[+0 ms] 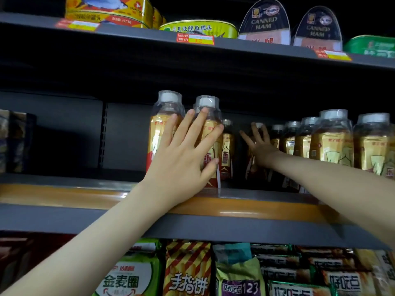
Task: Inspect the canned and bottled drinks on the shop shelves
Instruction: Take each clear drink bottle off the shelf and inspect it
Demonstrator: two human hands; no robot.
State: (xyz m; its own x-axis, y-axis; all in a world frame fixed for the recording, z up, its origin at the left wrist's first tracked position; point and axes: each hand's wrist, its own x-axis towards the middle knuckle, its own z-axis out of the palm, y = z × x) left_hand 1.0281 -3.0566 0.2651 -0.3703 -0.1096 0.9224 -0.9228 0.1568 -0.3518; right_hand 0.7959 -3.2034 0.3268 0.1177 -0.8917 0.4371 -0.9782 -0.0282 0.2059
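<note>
Looks up from the head camera into dark grey shop shelves. On the top shelf: flat yellow fish tins, a green-and-yellow oval tin, black wedge-shaped canned ham tins standing on edge, and a green tin at the right border, with red-and-yellow price tags stuck on the shelf lip. On the bottom shelf: snack bags packed side by side, striped, green and purple. At the far left of the middle shelf: dark packets, blurred, then a bare stretch of back panel. Behind an orange rail on that middle shelf: the drink bottles, gold-labelled, white-capped, each cap under a clear plastic hood, crowded in a row on the right and running back into shadow. Just left of centre: two more at the shelf front, a left bottle and a front bottle touching it, with a smaller-looking one behind. Reaches up over the rail with both bare forearms. Lays the left hand flat across the labels of the two front ones, fingers straight and fanned wide, tips just below the cap of the front bottle, thumb pressed on its red lower label; covers much of both labels. Stretches the right hand deep into the gap between the two groups, fingers splayed and uncurled before a shadowed bottle at the back; cannot tell whether touching it.
</note>
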